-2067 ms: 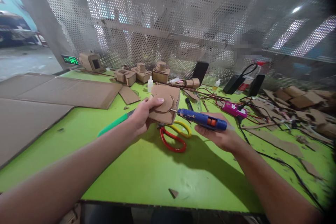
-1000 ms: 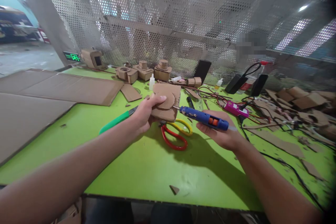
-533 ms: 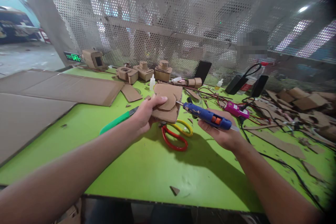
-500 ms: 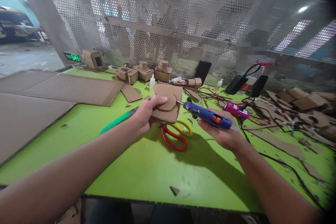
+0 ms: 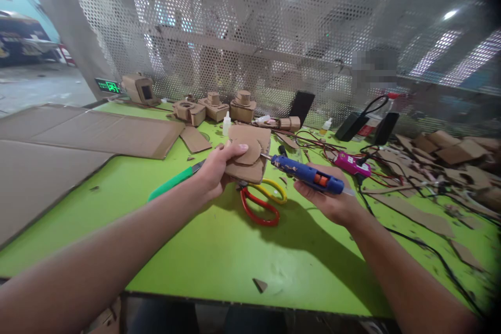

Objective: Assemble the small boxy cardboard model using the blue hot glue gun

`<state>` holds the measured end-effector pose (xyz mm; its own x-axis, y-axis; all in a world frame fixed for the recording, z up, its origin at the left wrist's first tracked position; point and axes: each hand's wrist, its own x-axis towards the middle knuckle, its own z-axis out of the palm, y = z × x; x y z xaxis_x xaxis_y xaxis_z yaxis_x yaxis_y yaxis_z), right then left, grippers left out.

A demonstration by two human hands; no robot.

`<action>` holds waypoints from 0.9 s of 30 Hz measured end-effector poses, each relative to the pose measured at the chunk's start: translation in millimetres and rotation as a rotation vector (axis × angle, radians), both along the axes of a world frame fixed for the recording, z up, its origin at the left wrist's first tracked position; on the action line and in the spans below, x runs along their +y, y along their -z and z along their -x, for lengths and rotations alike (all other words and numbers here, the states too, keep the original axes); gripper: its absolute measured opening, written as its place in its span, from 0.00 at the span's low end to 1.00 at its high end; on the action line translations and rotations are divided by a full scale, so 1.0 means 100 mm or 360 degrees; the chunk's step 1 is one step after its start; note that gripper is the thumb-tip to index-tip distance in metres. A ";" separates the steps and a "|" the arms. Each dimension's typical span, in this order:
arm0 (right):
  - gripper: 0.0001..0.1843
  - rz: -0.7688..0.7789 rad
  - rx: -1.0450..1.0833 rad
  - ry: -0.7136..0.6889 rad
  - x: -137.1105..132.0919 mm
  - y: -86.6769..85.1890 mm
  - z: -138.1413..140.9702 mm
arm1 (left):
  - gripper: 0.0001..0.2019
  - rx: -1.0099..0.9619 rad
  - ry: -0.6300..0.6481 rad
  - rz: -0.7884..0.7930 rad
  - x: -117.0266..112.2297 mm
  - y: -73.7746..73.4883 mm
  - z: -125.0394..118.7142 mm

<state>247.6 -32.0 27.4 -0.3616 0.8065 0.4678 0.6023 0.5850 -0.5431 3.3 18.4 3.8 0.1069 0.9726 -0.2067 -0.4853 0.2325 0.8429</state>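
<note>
Left hand (image 5: 214, 171) – fingers grasping cardboard block (image 5: 250, 170); right hand (image 5: 334, 206) – fingers round glue gun (image 5: 303, 170). Wide stretch to worktop's (image 5: 195, 258) near edge, triangular scrap (image 5: 260, 285) beside it.

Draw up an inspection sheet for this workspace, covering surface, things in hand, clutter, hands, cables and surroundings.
Surface: green tabletop, with a triangular scrap near its front edge.
Things in hand: cardboard piece and blue glue gun, its tip at the piece's right edge; whether they touch is unclear.
Clutter: scissors with red and yellow handles, green-handled tool, cardboard scraps on the right.
Hands: left hand grips the cardboard piece; right hand grips the glue gun.
Cables: black cable crosses the right side, near a magenta power block.
Surroundings: perforated panel behind; lit green exit sign at far left.
</note>
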 end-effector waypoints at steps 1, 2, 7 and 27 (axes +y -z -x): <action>0.22 0.0008 -0.0008 -0.0003 0.00 0.00 0.00 | 0.20 -0.0003 -0.0005 -0.0002 0.00 0.00 0.00; 0.23 0.0022 -0.0020 -0.0003 0.00 0.00 0.01 | 0.20 -0.0003 -0.0013 0.0001 0.00 0.00 0.00; 0.25 0.0074 -0.0057 -0.0035 -0.01 0.01 0.03 | 0.19 -0.0019 -0.0031 0.0012 0.01 0.00 0.00; 0.18 0.0370 0.0585 0.0068 0.04 0.24 -0.10 | 0.21 -0.0014 -0.0031 0.0050 0.03 0.01 0.01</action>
<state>257.4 -27.6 3.5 -0.1690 0.9162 0.3632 0.3653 0.4005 -0.8403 2.1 21.4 2.7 0.0901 0.9675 -0.2362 -0.4972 0.2492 0.8311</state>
